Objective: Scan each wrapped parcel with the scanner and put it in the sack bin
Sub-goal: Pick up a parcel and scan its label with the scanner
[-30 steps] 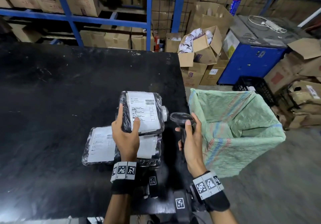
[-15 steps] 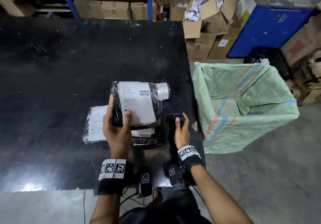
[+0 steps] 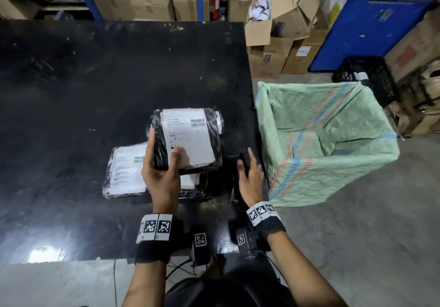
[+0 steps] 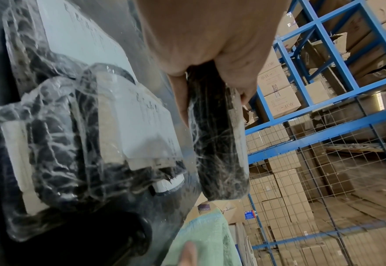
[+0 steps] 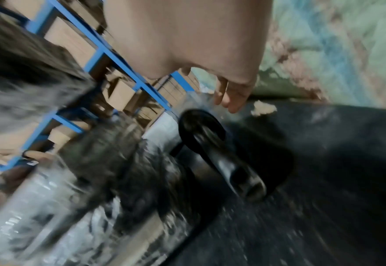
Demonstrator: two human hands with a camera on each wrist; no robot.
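head view: left hand grips black film-wrapped, white-labelled parcel; right hand relaxed, empty.

Dim overhead light, table glare, blurred right-wrist view.

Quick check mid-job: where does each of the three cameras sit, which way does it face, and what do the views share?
Head: worn on the head, looking forward and down at the black table; left hand grips a wrapped parcel, right hand over the scanner, green sack bin to the right.
Left wrist: along the left palm toward blue shelving.
Right wrist: along the right hand, down at the scanner; blurred.
Shared: held parcel in head and left wrist; sack bin in all.
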